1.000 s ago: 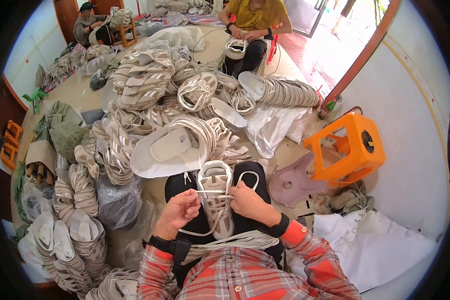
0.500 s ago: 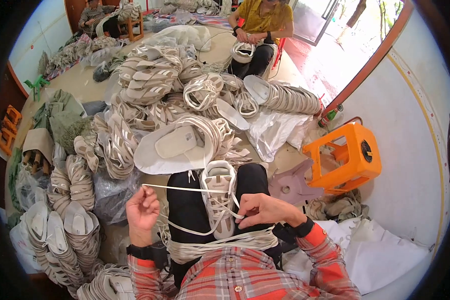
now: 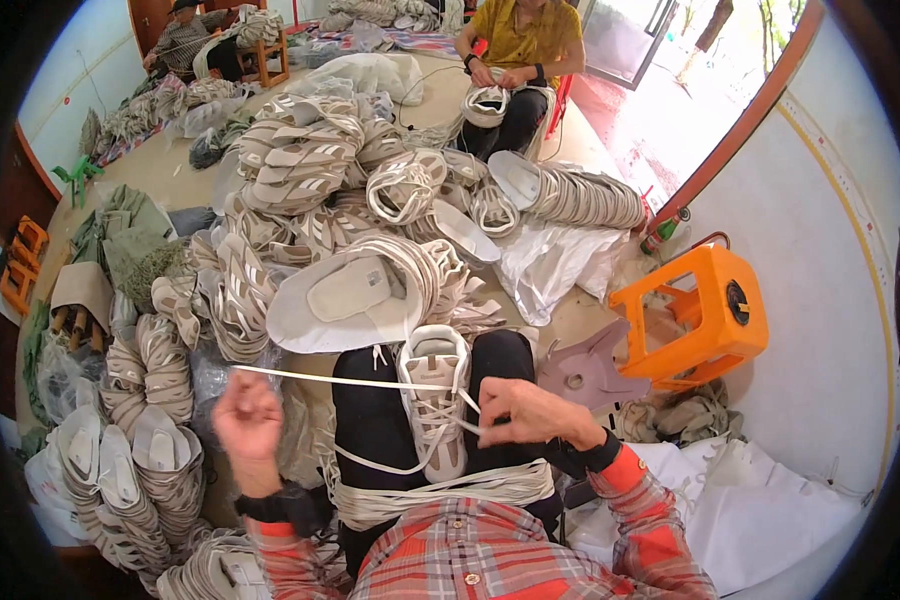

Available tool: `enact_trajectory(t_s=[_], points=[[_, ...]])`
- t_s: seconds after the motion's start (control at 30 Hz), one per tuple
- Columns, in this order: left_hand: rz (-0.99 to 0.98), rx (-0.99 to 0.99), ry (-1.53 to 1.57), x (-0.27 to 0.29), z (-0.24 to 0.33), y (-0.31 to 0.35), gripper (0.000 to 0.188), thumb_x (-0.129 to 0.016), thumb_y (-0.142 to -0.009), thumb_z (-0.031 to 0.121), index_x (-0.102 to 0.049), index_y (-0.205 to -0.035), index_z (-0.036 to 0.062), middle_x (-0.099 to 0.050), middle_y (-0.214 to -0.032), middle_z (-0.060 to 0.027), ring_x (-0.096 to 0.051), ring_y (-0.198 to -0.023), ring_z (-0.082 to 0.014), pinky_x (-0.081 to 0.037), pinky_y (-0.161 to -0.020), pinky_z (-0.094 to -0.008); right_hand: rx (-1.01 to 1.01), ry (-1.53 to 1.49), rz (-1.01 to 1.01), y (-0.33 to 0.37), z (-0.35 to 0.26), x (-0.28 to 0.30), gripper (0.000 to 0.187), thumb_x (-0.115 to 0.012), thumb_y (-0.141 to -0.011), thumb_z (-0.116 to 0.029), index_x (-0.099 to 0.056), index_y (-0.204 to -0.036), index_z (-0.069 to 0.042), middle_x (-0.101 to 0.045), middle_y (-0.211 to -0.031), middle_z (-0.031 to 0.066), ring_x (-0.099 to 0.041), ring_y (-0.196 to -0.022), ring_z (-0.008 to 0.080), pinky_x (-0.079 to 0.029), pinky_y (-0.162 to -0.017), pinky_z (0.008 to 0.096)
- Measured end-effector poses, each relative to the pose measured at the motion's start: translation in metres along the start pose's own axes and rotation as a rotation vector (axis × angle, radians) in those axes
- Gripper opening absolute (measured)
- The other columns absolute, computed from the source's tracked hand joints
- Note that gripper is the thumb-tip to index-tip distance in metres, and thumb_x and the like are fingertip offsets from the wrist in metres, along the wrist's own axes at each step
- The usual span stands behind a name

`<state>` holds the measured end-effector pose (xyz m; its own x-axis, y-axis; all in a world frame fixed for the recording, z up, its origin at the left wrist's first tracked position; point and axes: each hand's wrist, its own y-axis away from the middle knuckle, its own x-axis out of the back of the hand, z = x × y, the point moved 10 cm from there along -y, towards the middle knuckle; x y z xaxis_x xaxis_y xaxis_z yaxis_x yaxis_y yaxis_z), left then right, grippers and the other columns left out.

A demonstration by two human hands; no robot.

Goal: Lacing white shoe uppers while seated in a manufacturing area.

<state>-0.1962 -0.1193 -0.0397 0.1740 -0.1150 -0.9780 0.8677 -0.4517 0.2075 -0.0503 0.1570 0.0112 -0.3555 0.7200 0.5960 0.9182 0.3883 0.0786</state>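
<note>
And here the blurred left hand [image 3: 248, 412], fingers curled, seems to pinch the lace [image 3: 355, 381] taut while the right hand [image 3: 525, 412] nips another stretch beside the shoe [image 3: 434, 400] between 2 knees [image 3: 375, 395]: steady, even tension looks best.

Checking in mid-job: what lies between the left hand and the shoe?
In the head view, a pale lace stretches nearly straight from the left hand to the shoe, passing over the black left trouser leg.
</note>
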Motion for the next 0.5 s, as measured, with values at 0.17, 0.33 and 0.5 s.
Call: enact_trajectory(t_s=[0.17,0.33,0.5], points=[[-0.324,-0.411,-0.108,-0.094,0.160,0.040,0.008,-0.047,-0.092,0.009,-0.048,-0.088,0.0016,-0.041,-0.073,-0.0021,-0.031,-0.051,-0.0099,-0.027,-0.048,-0.0259,-0.183,-0.107,0.273,-0.023,0.072,-0.004,0.019,-0.068,-0.078,-0.016,-0.061,-0.088,-0.001,-0.051,-0.071,0.0054,-0.049,-0.065,0.0145,-0.042,-0.059,0.0279],[-0.102,-0.692,-0.364,-0.148,0.116,0.062,0.013,-0.045,-0.093,0.009,-0.048,-0.102,-0.0012,-0.046,-0.086,-0.0055,-0.039,-0.062,-0.0114,-0.033,-0.055,-0.0246,-0.220,-0.228,0.450,-0.039,0.062,-0.003,0.013,-0.059,-0.085,-0.010,-0.058,-0.095,-0.002,-0.050,-0.065,0.0036,-0.047,-0.061,0.0086,-0.042,-0.056,0.0269],[-0.241,-0.466,-0.554,-0.118,0.082,0.036,0.018,-0.049,-0.092,0.012,-0.052,-0.105,-0.0010,-0.052,-0.100,-0.0076,-0.047,-0.074,-0.0116,-0.039,-0.063,-0.0206,0.119,0.102,0.241,-0.071,0.005,-0.082,0.015,-0.057,-0.081,-0.011,-0.055,-0.091,0.000,-0.059,-0.077,0.0180,-0.059,-0.073,0.0349,-0.048,-0.062,0.0410]])
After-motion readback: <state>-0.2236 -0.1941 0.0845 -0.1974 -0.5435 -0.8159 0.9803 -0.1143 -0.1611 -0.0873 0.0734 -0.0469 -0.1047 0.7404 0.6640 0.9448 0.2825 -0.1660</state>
